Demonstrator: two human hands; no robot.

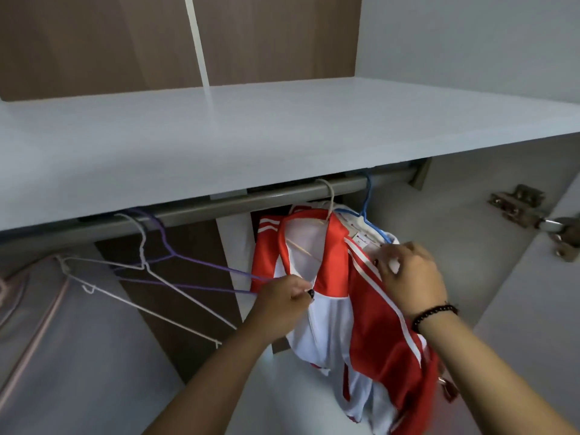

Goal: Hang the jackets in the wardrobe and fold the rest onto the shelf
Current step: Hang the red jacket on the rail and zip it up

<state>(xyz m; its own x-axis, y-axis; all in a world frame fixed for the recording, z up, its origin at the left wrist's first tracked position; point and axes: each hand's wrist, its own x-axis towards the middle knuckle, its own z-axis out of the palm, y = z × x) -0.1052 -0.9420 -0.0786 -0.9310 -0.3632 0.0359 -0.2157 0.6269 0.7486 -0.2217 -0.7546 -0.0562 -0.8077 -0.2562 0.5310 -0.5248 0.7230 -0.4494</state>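
Your left hand [284, 298] pinches the red jacket [339, 277] front at frame centre; your right hand [408, 271] grips its shoulder, below the rail [219, 204].

A wide flat white wardrobe shelf [219, 146] spans the upper view, and a grey metal hanging rail [282, 194] runs just beneath its front edge. At the rail's left hang 2 empty hangers, a thin purple wire hanger [175, 262] and a thin white wire hanger [147, 271], overlapping. Right of them a red and white striped track jacket [345, 293] hangs from a beige hanger [328, 196]. Just right of that hook, a blue wire hanger [367, 199] carries a white garment [361, 233] directly behind the jacket. The left hand [282, 302] holds the jacket's front opening; the right hand [411, 271] is at its right shoulder. A metal door hinge [527, 211] sits far right.
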